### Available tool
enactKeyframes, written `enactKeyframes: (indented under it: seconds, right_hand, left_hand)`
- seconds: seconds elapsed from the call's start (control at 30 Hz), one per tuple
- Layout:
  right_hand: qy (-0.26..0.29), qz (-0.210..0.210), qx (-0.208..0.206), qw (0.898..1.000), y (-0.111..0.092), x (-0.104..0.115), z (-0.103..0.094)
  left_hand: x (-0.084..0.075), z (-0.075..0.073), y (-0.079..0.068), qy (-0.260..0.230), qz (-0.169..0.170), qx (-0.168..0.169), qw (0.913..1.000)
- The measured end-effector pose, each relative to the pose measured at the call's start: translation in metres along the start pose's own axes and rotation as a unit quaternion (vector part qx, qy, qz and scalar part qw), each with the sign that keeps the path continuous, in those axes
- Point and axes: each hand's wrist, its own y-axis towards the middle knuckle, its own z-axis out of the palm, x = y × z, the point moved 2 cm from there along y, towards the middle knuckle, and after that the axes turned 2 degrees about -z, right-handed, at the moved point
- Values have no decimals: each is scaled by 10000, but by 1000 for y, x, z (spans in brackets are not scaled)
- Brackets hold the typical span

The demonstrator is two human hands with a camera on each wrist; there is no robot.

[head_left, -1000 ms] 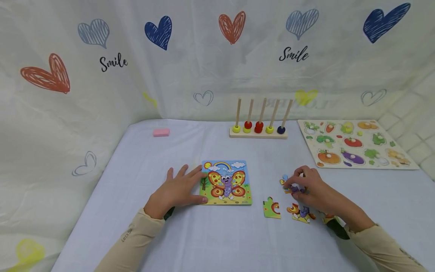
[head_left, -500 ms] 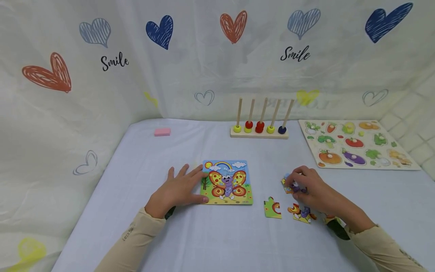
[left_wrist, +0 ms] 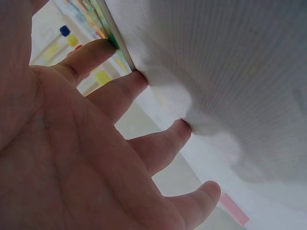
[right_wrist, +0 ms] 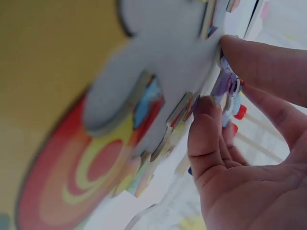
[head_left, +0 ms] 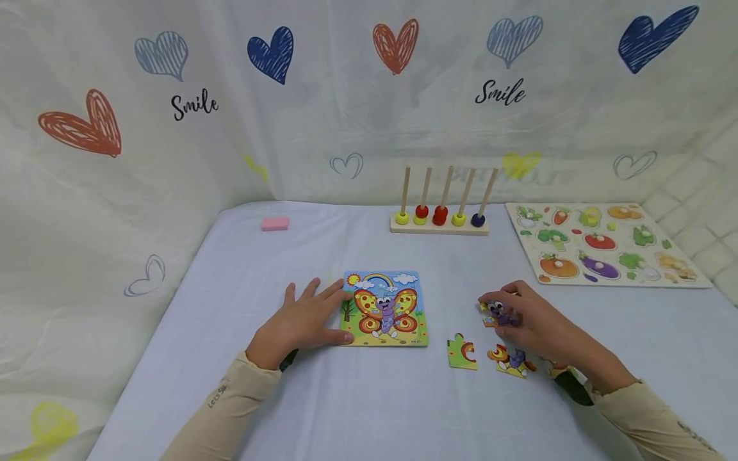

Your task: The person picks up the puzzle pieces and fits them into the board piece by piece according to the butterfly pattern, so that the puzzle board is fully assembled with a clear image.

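Observation:
My left hand [head_left: 302,323] lies with spread, straight fingers at the left side of a square butterfly puzzle [head_left: 385,309], thumb over its lower left corner. In the left wrist view, one fingertip [left_wrist: 111,44] touches the puzzle's edge and others press on the white cloth. My right hand [head_left: 536,323] pinches a jigsaw piece [head_left: 499,312] with a purple butterfly face between thumb and fingers, close over the table. That face piece [right_wrist: 225,85] shows edge-on in the right wrist view, partly behind the fingers.
Nearer me lie a green jigsaw piece [head_left: 462,352], a butterfly-body piece [head_left: 512,362] and another piece [head_left: 558,367] partly under my right wrist. Behind stand a bead-peg abacus [head_left: 439,225], a vegetable knob puzzle [head_left: 602,246] and a pink block [head_left: 275,224].
My right fingertips have shifted slightly on the face piece, and more of its purple face now shows. The left hand and the square puzzle stay in place.

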Motion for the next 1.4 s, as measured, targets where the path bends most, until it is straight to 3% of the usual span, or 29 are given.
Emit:
enactKeyframes:
  seconds: [0.4,0.73,1.0,1.4]
  right_hand:
    - [29,21,-558,9984,5,9,-6]
    - [628,320,-300,9971,26,31,-3]
    - [1292,519,-242,9900,47,49,6]
    - [1657,87,-281,9857,78,71,22]
  left_hand:
    - [1,0,0,36,13,-3,10000]
    - [0,0,0,25,10,-16,10000]
    - [-1,-1,-1,17,25,-33,10000]
    - [-1,0,1,29,-19,10,10000]
